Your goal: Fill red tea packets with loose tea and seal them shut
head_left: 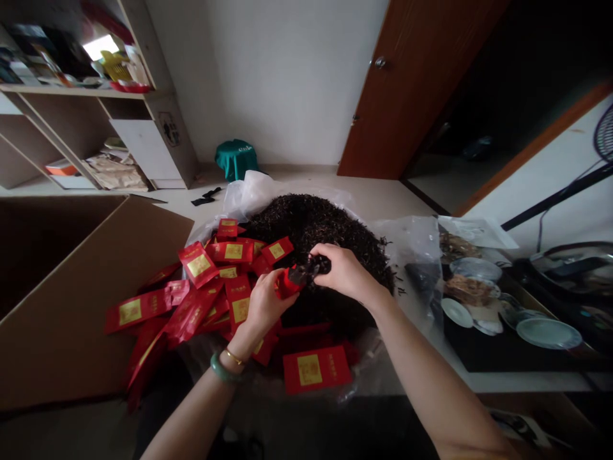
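Note:
A large heap of dark, dried tea leaves (330, 220) lies on a clear plastic sheet (256, 191) in front of me. My left hand (268, 300) is closed around a small red packet (288, 282), its mouth turned toward the right. Close beside that mouth, the fingers of my right hand (342, 271) pinch a dark clump of tea leaves (318, 263). Many more red packets (234, 252) with yellow labels are piled left of the heap. Another red packet (318, 369) lies flat at the near edge.
At the left stands an open cardboard box (96, 281). A dark tray (472, 354) with several dishes (548, 333) is at the right. Beyond are a shelf unit (158, 137), a green cloth-covered object (237, 160) and a brown door (407, 83). A fan (604, 137) shows at the right edge.

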`<action>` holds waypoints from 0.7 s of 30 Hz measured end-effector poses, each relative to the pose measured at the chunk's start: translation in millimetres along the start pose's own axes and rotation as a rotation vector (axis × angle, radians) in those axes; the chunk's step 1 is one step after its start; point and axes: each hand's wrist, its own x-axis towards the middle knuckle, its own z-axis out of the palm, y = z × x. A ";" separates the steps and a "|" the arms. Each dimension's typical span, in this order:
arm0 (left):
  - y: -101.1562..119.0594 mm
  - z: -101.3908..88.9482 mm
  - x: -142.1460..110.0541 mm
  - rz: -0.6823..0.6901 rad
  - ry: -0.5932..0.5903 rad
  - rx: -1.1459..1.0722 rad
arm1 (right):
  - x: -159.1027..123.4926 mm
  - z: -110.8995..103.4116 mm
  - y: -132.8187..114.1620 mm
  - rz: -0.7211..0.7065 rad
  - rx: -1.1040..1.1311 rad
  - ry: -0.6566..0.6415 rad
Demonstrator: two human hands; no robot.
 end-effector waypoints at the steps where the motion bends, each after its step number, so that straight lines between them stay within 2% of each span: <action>1: -0.7 1.1 -0.5 0.006 0.008 -0.004 | 1.9 1.6 -4.8 -0.020 -0.035 -0.019; 5: -3.6 4.8 -1.8 0.001 0.019 -0.007 | 6.9 10.9 -17.3 -0.048 -0.131 -0.098; 9: -3.6 5.9 -2.4 0.009 0.014 0.017 | 7.3 14.8 -21.0 -0.042 -0.138 -0.118; 15: -0.9 8.4 -3.7 0.011 0.014 0.017 | 2.6 21.4 -17.8 -0.031 0.027 -0.065; 19: -1.0 11.0 -4.1 0.000 0.008 -0.024 | -0.6 24.9 -20.1 -0.035 0.178 -0.087; 21: 0.4 10.7 -4.4 -0.022 0.024 -0.083 | -1.4 22.6 -20.4 -0.047 0.217 -0.012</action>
